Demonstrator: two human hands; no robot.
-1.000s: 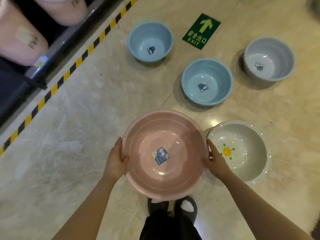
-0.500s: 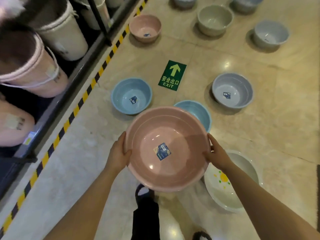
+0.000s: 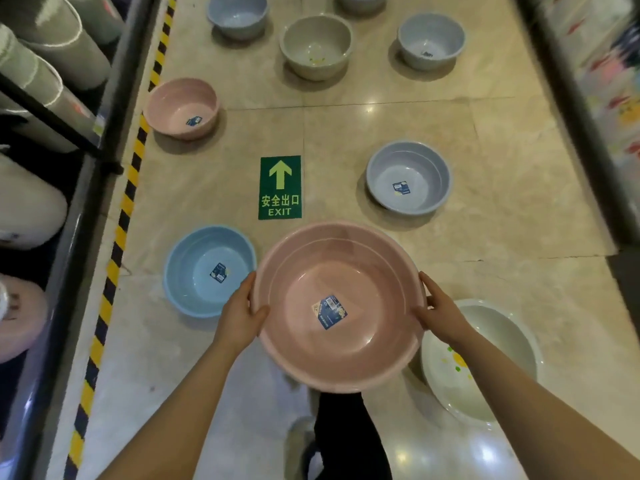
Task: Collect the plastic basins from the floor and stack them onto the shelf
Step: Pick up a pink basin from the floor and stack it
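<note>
A large pink basin (image 3: 341,344) with a blue label inside hangs above the floor. My left hand (image 3: 242,315) grips its left rim and my right hand (image 3: 438,313) grips its right rim, thumbs inside. On the floor lie a light blue basin (image 3: 194,271) to its left, a white basin (image 3: 491,362) with a flower print at the right, a grey basin (image 3: 408,181) further on, and a smaller pink basin (image 3: 180,105) by the shelf. The shelf (image 3: 69,209) runs down the left edge, holding stacked pale tubs.
Several more basins (image 3: 315,45) sit at the far end of the aisle. A green EXIT floor sign (image 3: 280,187) lies mid-aisle. Yellow-black hazard tape (image 3: 117,244) lines the shelf base. Another display (image 3: 602,98) borders the right side. My legs show below the basin.
The pink basin has risen off the floor, carried in both hands. The view has lifted and turned along the aisle, and more basins have come into sight.
</note>
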